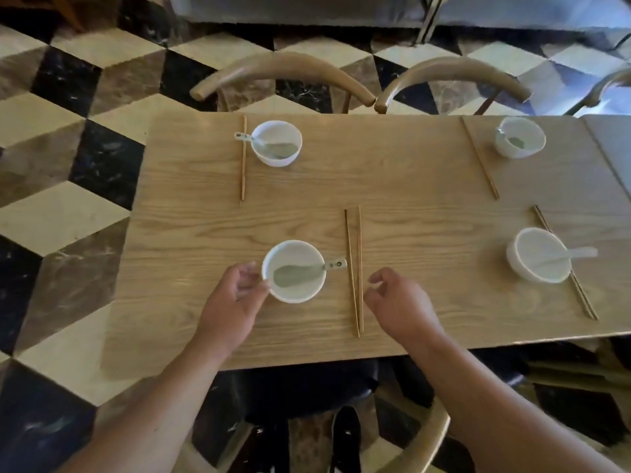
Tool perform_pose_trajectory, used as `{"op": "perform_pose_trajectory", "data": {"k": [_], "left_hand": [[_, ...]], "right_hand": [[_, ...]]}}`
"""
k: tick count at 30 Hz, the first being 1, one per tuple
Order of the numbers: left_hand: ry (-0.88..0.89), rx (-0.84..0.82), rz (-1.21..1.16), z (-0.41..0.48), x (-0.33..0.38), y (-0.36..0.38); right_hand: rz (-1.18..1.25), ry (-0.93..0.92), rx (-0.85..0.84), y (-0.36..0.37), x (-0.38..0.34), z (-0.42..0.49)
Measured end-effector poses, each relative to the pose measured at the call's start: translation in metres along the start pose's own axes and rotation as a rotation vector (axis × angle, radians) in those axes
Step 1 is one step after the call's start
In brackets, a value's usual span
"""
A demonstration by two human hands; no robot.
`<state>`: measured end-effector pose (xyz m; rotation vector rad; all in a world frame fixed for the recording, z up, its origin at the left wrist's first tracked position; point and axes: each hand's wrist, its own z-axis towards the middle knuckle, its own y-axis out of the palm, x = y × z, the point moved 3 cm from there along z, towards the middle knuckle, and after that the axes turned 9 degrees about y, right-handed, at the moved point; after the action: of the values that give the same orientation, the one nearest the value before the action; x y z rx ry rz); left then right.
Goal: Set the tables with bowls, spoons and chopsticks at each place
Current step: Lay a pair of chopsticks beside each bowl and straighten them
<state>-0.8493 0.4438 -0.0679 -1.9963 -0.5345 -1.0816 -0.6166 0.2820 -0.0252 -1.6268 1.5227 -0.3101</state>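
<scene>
Four places look laid. My left hand (235, 295) touches the bowl (298, 291) at 6 o'clock, grip unclear; right hand (397, 302) loose, empty beside chopsticks (359, 254). Next I should straighten them.

White bowls (293, 271) and spoons (307, 270) on a pale wood-grain desk (409, 186); tan chopsticks (355, 271); floor (68, 131) chequered black, cream and brown.

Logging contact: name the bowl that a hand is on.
The near-left bowl: the left hand holds its side. The other three bowls stand untouched.
</scene>
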Motion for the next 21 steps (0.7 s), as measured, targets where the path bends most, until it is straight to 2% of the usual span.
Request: {"op": "perform_pose_trajectory", "data": {"k": [6, 9, 12, 21], "left_hand": [[-0.155, 0.036, -0.198, 0.022, -0.031, 0.008], [-0.158, -0.038, -0.247, 0.027, -0.027, 0.015], [-0.181, -0.035, -0.303, 0.029, -0.025, 0.017], [-0.219, -0.042, -0.308, 0.029, -0.022, 0.014]], "right_hand": [[0.024, 0.061, 0.033, 0.003, -0.011, 0.069], [-0.024, 0.049, 0.056, 0.005, -0.019, 0.09], [-0.041, 0.038, 0.066, 0.008, -0.02, 0.101], [-0.048, 0.019, 0.088, 0.004, -0.019, 0.103]]}}
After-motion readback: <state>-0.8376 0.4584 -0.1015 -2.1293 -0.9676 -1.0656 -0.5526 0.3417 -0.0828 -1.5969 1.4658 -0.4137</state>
